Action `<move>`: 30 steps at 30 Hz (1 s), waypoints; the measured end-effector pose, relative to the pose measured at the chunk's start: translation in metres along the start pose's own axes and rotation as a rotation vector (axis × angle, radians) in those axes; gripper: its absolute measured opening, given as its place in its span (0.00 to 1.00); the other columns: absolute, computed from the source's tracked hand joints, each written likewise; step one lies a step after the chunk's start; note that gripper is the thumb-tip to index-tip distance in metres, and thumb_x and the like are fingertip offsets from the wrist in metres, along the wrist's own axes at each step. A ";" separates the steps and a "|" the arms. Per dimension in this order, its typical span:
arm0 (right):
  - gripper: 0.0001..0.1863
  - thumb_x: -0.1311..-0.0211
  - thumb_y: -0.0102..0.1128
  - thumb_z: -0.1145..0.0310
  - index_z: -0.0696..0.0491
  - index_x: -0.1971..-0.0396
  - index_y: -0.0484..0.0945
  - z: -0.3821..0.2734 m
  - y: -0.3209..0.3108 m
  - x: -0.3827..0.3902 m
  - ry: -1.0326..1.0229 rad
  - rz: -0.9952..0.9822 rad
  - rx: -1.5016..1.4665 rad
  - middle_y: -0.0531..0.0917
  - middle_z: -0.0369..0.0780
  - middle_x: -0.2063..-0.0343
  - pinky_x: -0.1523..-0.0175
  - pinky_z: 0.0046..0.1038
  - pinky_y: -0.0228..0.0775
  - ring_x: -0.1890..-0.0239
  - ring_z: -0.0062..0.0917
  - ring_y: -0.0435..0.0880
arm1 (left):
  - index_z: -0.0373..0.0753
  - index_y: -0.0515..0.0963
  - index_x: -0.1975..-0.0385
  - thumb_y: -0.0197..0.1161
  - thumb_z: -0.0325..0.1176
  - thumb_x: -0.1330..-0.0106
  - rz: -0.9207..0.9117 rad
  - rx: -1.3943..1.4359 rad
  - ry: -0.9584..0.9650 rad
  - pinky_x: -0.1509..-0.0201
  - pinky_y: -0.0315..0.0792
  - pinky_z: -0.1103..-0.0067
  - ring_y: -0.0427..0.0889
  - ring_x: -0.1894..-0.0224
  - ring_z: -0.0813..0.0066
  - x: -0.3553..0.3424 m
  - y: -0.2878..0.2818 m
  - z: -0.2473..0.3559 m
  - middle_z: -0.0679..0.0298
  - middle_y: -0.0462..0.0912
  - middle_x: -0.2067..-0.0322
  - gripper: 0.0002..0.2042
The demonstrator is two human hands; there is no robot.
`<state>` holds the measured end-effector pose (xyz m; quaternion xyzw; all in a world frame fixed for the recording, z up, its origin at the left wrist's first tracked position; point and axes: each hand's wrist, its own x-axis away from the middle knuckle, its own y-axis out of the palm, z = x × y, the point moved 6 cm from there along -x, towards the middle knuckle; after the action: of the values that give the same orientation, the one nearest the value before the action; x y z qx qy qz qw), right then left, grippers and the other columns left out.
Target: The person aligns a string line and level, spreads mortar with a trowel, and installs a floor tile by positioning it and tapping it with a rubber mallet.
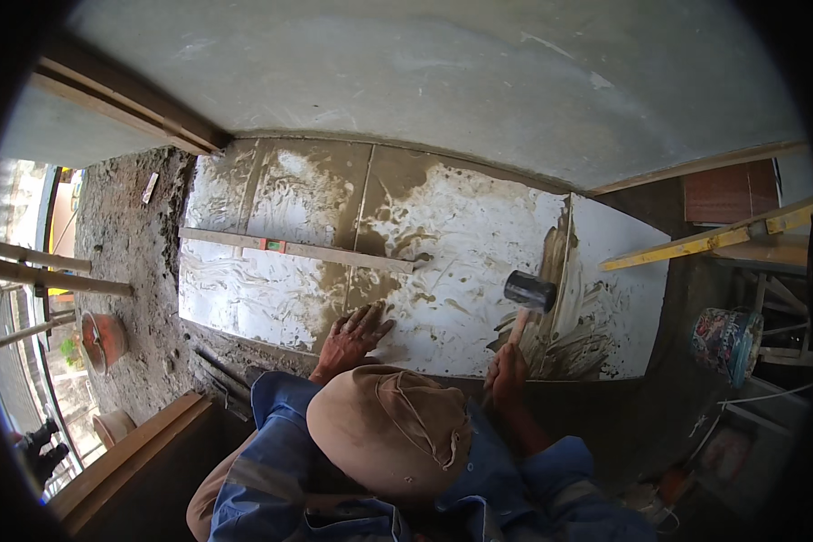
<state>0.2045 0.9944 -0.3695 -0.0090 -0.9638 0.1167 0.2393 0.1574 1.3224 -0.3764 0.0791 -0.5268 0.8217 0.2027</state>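
My left hand (354, 339) lies flat on the white floor tiles (479, 217), fingers spread, close to their near edge. In my right hand (508, 369) is the wooden handle of a rubber mallet (529, 291), whose black head is over the tiles near a joint at the right. I cannot tell whether the head touches the surface. Wet grey-brown mortar smears cover much of the tiles and fill the joints. A spirit level (334, 253) with a small green vial lies across the left tiles, beyond my left hand.
A grey wall (479, 81) rises along the far side. Rough mortar (135, 235) and an orange bucket (104, 341) are at the left. A yellow level (714, 242) leans in from the right, above a paint-splashed bucket (727, 343). A dark tool (221, 375) lies near my left knee.
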 end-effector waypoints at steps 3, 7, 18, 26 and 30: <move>0.28 0.32 0.47 0.36 0.48 0.73 0.67 -0.001 0.032 -0.023 0.291 0.157 -0.516 0.67 0.33 0.87 0.82 0.31 0.64 0.90 0.24 0.66 | 0.62 0.62 0.29 0.68 0.52 0.44 0.000 -0.052 -0.004 0.28 0.55 0.56 0.53 0.24 0.61 0.010 0.008 -0.016 0.62 0.54 0.26 0.39; 0.31 0.32 0.43 0.32 0.48 0.75 0.66 0.019 0.044 -0.052 0.479 0.138 -0.368 0.65 0.31 0.88 0.86 0.28 0.61 0.91 0.21 0.63 | 0.61 0.61 0.29 0.68 0.51 0.43 -0.048 0.025 0.016 0.27 0.54 0.56 0.52 0.24 0.60 -0.003 -0.001 0.006 0.61 0.53 0.26 0.39; 0.28 0.27 0.42 0.38 0.50 0.72 0.66 0.007 0.059 -0.053 0.210 0.122 -0.456 0.63 0.33 0.87 0.86 0.25 0.59 0.91 0.20 0.62 | 0.61 0.62 0.29 0.60 0.56 0.37 -0.016 -0.057 -0.046 0.27 0.54 0.58 0.53 0.25 0.59 0.008 0.005 -0.005 0.58 0.54 0.26 0.34; 0.32 0.28 0.41 0.37 0.52 0.78 0.67 0.018 0.065 -0.088 0.007 0.034 0.109 0.66 0.34 0.88 0.87 0.27 0.60 0.92 0.21 0.65 | 0.60 0.63 0.29 0.59 0.60 0.37 0.052 -0.106 -0.030 0.26 0.52 0.60 0.54 0.25 0.60 0.008 0.010 -0.011 0.60 0.54 0.26 0.35; 0.31 0.28 0.41 0.36 0.51 0.77 0.68 0.013 0.075 -0.085 0.191 -0.082 0.021 0.65 0.33 0.89 0.87 0.26 0.59 0.93 0.20 0.64 | 0.60 0.61 0.29 0.59 0.59 0.36 0.079 -0.123 -0.016 0.25 0.52 0.61 0.54 0.25 0.59 0.009 0.015 -0.009 0.60 0.55 0.26 0.35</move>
<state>0.2704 1.0583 -0.4372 0.0220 -0.9348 0.1157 0.3350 0.1438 1.3269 -0.3901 0.0520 -0.5807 0.7944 0.1703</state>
